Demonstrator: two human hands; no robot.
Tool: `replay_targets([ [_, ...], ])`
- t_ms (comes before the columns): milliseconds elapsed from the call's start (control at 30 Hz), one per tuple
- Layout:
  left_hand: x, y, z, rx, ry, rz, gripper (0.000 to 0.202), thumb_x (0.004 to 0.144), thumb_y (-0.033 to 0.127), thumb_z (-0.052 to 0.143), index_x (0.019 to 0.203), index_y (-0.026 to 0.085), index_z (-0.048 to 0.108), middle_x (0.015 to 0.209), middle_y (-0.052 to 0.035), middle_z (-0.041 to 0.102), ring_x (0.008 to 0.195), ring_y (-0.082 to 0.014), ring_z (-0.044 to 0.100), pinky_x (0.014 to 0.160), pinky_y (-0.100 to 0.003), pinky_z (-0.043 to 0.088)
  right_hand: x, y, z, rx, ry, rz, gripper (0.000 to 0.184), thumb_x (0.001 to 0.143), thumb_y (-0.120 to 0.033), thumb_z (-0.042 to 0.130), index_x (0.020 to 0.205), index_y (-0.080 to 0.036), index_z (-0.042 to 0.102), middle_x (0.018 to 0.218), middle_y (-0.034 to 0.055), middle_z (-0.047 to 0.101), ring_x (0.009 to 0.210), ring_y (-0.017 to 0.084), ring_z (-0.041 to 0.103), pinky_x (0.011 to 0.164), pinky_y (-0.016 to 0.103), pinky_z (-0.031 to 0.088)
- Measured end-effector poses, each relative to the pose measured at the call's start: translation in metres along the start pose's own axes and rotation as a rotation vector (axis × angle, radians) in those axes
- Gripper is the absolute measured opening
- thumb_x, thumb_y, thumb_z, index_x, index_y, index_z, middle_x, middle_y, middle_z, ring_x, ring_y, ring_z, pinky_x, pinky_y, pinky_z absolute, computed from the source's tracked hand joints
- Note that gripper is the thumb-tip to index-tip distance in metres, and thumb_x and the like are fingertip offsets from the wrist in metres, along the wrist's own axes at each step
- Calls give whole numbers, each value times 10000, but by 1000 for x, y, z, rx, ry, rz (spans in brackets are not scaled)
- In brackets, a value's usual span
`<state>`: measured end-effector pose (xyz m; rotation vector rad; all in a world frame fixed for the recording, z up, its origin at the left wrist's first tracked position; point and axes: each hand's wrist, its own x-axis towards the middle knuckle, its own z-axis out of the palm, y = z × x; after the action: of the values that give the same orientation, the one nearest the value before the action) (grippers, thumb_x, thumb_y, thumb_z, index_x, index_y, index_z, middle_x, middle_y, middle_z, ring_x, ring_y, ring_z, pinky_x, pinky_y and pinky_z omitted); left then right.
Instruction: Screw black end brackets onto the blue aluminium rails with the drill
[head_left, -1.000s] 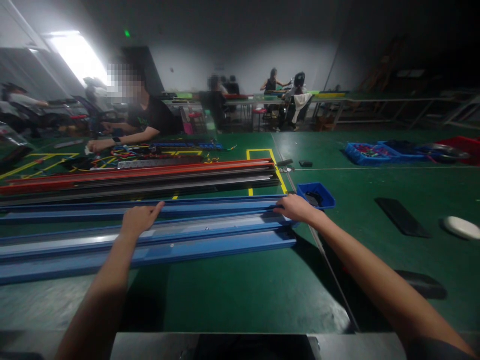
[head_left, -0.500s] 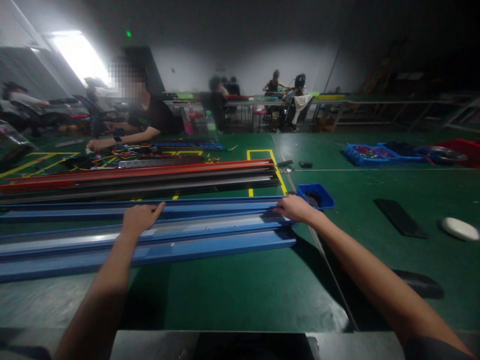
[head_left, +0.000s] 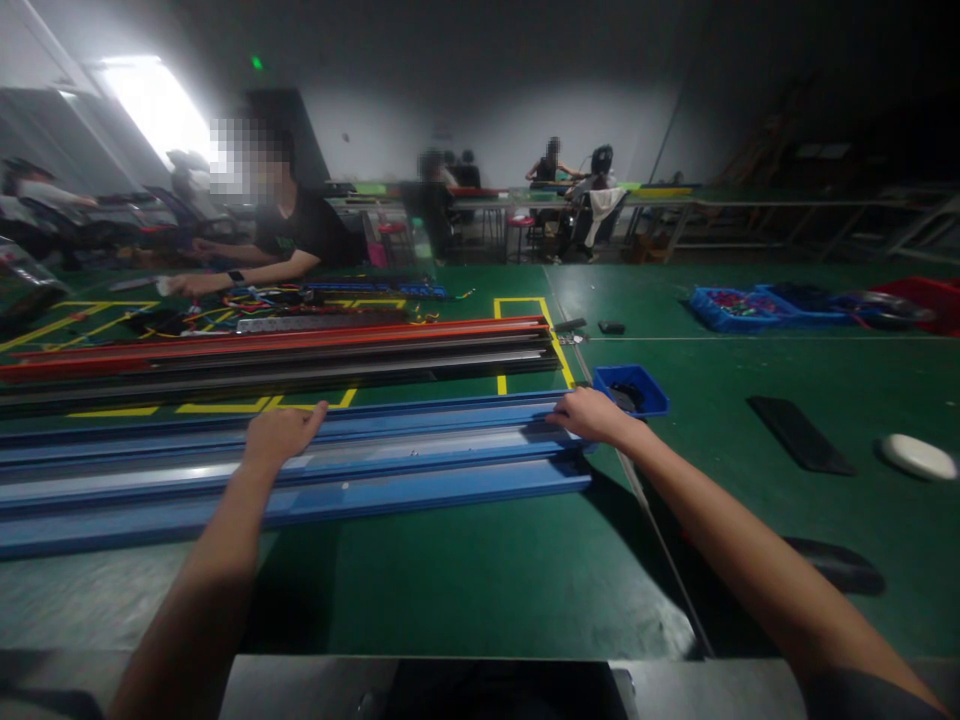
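Head view, clock-face from the wearer: the far blue channel (head_left: 420,418), spanning 10 to 12, could knock the blue bin (head_left: 652,404) at 1 — a push toward 3 would cause it. Left hand (head_left: 281,436) (thumb out) and right hand (head_left: 589,415) touch it, half-curled; grip I cannot tell.

3 blue rails (head_left: 465,490), the wearer's 2 hands (head_left: 279,436), 3 blue bins (head_left: 655,400), 1 white oval object (head_left: 919,457)

We have bare tabletop (head_left: 465,580) on the near side of the blue rails (head_left: 450,487); beyond them, an orange rail (head_left: 450,334) and, farther right, a blue bin (head_left: 654,402) obstruct us.
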<state>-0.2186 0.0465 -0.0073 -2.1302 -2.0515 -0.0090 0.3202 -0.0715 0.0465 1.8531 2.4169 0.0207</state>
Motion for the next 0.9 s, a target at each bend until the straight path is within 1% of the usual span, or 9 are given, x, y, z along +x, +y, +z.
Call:
replay_targets([
  [167,2,-1,0,2,-22,-13,873,970,659,157,987,105,831,951,-249,762,996,-430,696,806,-485,519,-1,-1,-2,10,-14,9,380,1030,-418,597,902,-153,837,842,163,787,828,299,767,770,353,545],
  [400,2,-1,-6,-19,-76,-11,848,1008,618,147,1097,103,814,1005,-268,757,1012,-409,696,818,-458,496,-1,-1,-9,72,-65,-14,357,1031,-375,597,918,-130,830,841,147,787,814,261,758,768,305,525],
  [467,0,-2,-11,-29,-75,-6,840,1022,608,137,1128,111,806,1016,-266,759,993,-390,700,806,-438,494,-3,0,-16,105,-74,-36,322,1028,-347,600,935,-143,832,872,136,795,822,246,753,759,289,514],
  [600,-9,-7,-25,-38,-65,44,849,1030,636,126,1141,126,796,1007,-246,765,911,-339,703,757,-396,496,-10,1,-38,162,-30,-45,288,1033,-338,577,1102,-184,810,1027,119,799,909,230,740,772,274,492],
  [667,-18,-12,-32,-34,-52,85,802,1032,634,164,1177,135,775,1053,-223,766,898,-310,704,766,-387,500,-17,1,-48,166,9,-11,298,1031,-344,557,1079,-189,807,1005,116,794,886,232,732,750,282,474],
  [733,-30,-21,-35,-26,-31,160,718,1029,604,250,1139,119,767,1109,-211,757,928,-296,703,801,-389,507,-29,1,-55,153,44,62,341,1024,-352,533,953,-160,806,894,135,776,805,245,722,688,296,447],
  [767,-37,-28,-35,-20,-3,228,664,1024,576,302,1105,107,764,1125,-209,752,971,-294,699,851,-396,507,-36,1,-55,148,60,100,368,1026,-356,514,912,-151,798,852,142,764,774,248,717,665,300,434],
  [833,-54,-43,-32,21,157,521,592,1024,496,347,969,87,771,994,-213,755,946,-316,696,899,-450,505,-54,-1,-52,182,62,167,378,1014,-377,521,847,-152,774,781,127,744,718,238,703,620,296,414],
  [900,-73,-59,-25,24,287,650,507,1025,429,397,904,117,777,927,-190,752,897,-321,693,864,-467,514,-72,-3,-41,317,-31,161,382,1013,-387,523,810,-147,740,756,115,739,677,219,697,594,290,421],
])
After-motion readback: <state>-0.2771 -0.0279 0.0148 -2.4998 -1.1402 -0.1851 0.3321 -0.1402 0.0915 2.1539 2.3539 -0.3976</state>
